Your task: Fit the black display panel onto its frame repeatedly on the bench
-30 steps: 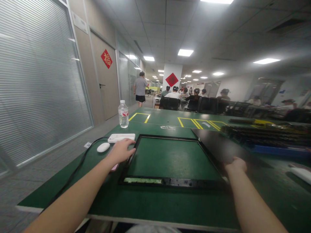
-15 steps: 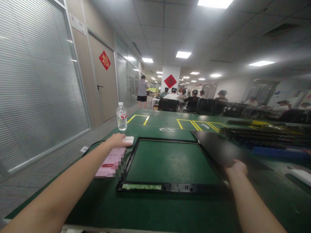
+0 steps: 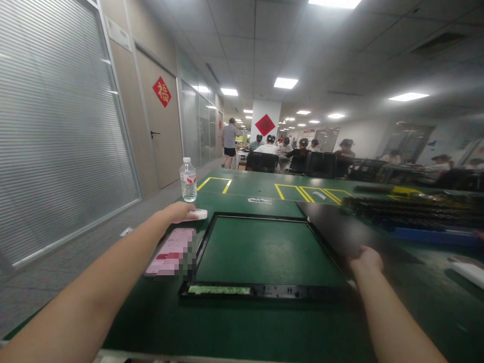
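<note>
My left hand [image 3: 180,213] is closed over the left end of a small white block-shaped device [image 3: 198,215], which rests on the green table. Just nearer to me lies a phone [image 3: 170,252] with a pink screen, partly pixelated. Beside it, flat on the table, is a black rectangular frame [image 3: 260,291] with a green strip along its near edge. At the frame's right side, my right hand [image 3: 367,259] grips the near edge of a dark flat panel [image 3: 340,227]. The fingertips on the panel are partly hidden and blurred.
A clear water bottle [image 3: 188,180] stands beyond my left hand. At the right are a stack of dark strips [image 3: 408,214], a blue tray edge [image 3: 434,236] and a white object [image 3: 469,272]. Yellow tape [image 3: 289,186] marks the green table [image 3: 242,333]. Several people sit farther back.
My left hand has shifted slightly left on the white device, uncovering more of its top. The right hand and the panel look nearly still. A person walking in the background has moved right.
</note>
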The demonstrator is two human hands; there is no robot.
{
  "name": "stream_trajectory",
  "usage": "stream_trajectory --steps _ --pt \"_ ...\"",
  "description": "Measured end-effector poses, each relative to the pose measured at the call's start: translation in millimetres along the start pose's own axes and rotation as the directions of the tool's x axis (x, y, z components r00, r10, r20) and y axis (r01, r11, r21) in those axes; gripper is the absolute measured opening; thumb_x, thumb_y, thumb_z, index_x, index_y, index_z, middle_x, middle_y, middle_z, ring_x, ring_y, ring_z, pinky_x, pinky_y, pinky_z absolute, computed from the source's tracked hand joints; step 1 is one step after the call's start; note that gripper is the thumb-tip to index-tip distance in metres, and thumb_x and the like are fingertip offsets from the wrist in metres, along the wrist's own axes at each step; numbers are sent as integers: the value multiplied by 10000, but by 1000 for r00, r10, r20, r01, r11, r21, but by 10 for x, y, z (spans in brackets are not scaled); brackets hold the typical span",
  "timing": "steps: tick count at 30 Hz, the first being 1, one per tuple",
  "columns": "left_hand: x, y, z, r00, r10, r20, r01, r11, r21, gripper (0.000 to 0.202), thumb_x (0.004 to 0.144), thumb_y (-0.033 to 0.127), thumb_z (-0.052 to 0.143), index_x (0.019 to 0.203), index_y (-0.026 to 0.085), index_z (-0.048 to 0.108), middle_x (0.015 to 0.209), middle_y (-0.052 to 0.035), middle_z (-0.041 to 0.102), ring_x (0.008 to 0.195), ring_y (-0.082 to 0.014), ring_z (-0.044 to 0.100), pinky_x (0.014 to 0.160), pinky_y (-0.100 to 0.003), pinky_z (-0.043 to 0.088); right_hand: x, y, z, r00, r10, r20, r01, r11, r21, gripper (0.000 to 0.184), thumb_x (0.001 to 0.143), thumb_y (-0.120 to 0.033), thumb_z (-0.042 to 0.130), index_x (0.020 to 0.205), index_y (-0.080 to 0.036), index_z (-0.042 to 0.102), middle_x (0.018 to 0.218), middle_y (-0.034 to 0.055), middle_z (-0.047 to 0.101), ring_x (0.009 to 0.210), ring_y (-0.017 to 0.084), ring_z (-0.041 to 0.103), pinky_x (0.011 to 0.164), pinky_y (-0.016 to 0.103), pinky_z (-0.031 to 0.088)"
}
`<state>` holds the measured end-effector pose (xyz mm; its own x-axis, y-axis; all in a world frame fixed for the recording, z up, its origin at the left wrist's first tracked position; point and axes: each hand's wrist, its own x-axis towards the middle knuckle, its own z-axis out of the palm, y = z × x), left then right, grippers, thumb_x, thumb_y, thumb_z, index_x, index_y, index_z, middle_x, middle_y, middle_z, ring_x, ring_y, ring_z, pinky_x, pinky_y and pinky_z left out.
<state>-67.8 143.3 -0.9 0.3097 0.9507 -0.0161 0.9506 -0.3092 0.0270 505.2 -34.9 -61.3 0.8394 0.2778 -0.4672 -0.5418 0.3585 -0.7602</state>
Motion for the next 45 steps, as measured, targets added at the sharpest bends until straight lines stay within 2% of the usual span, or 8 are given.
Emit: stream_trajectory --steps 5,16,24,32,36,41,43,45 --pt "25 -124 -1 1000 30 6 -30 995 -93 569 880 587 385 1200 240 703 1210 -86 718 1078 -274 657 899 -310 473 -15 -4 -5 999 20 -27 -19 999 28 302 695 18 561 912 -191 574 883 -6 621 652 121 631 655 342 617" --pt "282 -198 -11 995 -98 -17 93 979 -183 717 849 658 313 1085 136 745 1177 -169 722 1046 -336 677 882 -367 494 31 17 -24 1000 2 -29 -2 1000 7 254 721 -13 557 901 -192 561 848 -1 608 643 126 621 596 307 609" --pt "434 -196 -131 998 -35 -43 24 974 -226 497 761 561 480 975 171 701 1039 -104 752 958 -267 690 787 -297 521 52 18 -30 999 14 -28 -14 1000 12 281 697 7 549 899 -187 578 820 -3 614 616 128 621 566 302 605" --pt "611 -31 -136 983 -140 -118 119 978 -171 328 680 355 540 912 190 702 1004 -91 751 1001 -287 676 820 -303 507 38 13 -32 1000 16 -23 -16 1000 -3 233 726 -7 546 873 -186 572 804 -10 604 584 118 600 516 272 579" --pt "698 23 -123 964 -251 -93 237 961 -140 434 692 465 570 955 159 730 1086 -162 736 1056 -351 661 831 -351 511 25 13 -33 1000 15 11 -15 1000 17 227 737 -8 530 871 -187 567 797 -16 590 594 111 596 555 262 584" --pt "743 177 -109 907 -415 -64 408 907 -104 875 630 770 563 1185 104 680 1264 -285 641 1144 -484 589 908 -555 461 22 29 -34 999 -6 38 7 1000 -11 227 731 -16 524 874 -190 556 802 -17 592 595 110 586 592 272 587" --pt "750 249 -100 900 -432 -61 429 901 -59 916 594 780 605 1242 134 649 1302 -282 620 1169 -505 567 929 -618 423 15 31 -35 1000 -17 17 18 1000 -21 233 719 -15 538 870 -192 550 805 -18 595 598 113 586 606 285 590" --pt "768 311 -72 927 -371 -50 370 929 -25 832 611 695 653 1231 141 650 1294 -274 627 1162 -488 580 913 -585 448 9 30 -36 1000 -14 0 14 1000 -15 234 713 -12 548 863 -192 547 807 -17 599 608 117 594 615 295 592"
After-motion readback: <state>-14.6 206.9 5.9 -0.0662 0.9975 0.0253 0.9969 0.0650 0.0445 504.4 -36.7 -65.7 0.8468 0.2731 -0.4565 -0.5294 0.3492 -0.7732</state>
